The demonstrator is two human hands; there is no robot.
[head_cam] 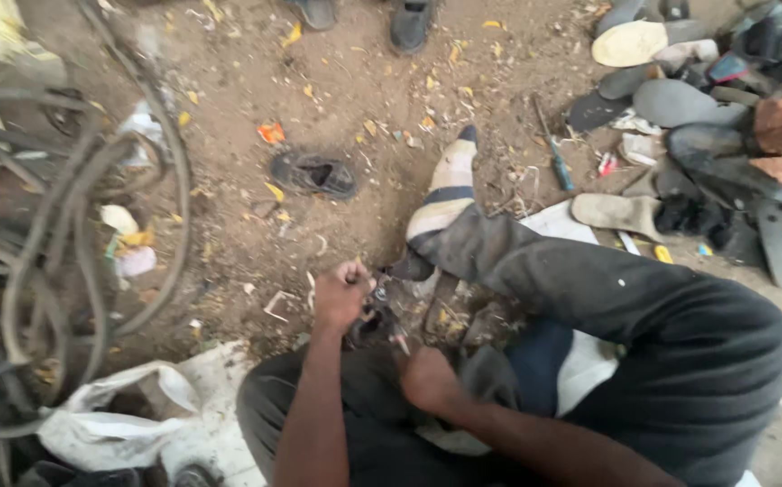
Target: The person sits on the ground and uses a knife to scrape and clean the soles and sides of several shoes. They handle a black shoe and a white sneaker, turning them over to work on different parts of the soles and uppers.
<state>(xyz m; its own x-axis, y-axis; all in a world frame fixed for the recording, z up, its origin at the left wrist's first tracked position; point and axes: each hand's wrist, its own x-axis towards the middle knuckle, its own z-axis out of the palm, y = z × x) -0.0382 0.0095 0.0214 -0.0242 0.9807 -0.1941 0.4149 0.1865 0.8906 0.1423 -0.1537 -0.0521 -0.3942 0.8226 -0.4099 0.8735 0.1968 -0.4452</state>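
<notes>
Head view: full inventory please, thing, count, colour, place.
sandal: one, dark, on dirt at centre
screwdriver: one, teal handle, on dirt right of centre
pile of soles and shoes: many, grey, black, tan, upper right
cables: several, dark, left side
plastic bag: one, white, lower left
shoes of another person: two, dark, top edge
sock: one, striped cream and dark, on person's foot
left hand: closed around a small dark item, unclear
right hand: closed, near a small tool, unclear
</notes>
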